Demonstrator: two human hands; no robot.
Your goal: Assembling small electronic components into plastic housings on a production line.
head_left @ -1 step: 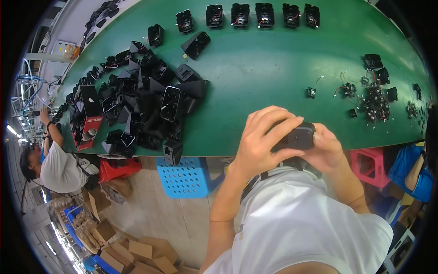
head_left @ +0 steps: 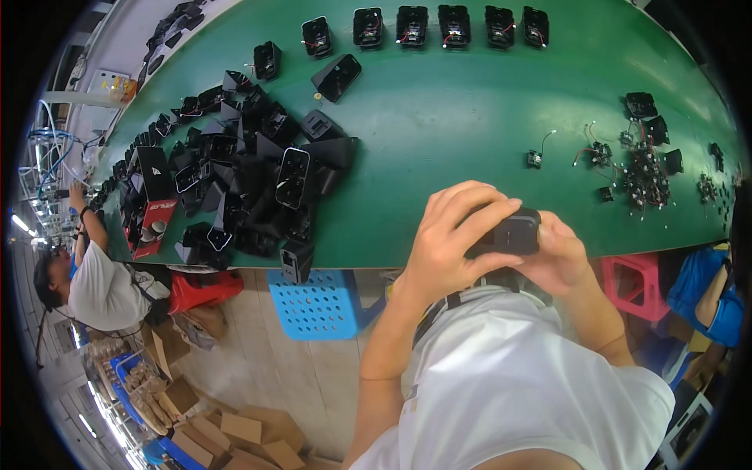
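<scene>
Between both hands, just over the table's near edge, is a black plastic housing [head_left: 517,233] with rounded corners. My left hand [head_left: 454,239] is closed round its left side, fingers across the top and thumb along the lower edge. At its right end my right hand [head_left: 558,254] grips it, the thumb against the side and the other fingers mostly hidden. Ahead and to the right, a small circuit board with wires [head_left: 534,159] lies on the green table [head_left: 439,117].
A large heap of black housings [head_left: 243,172] covers the table's left part, beside a red and black box [head_left: 150,204]. Several open housings with wires [head_left: 412,27] line the far edge. Wired boards [head_left: 646,176] are piled right. A blue plastic stool [head_left: 313,305] stands below; a person [head_left: 102,282] works at far left.
</scene>
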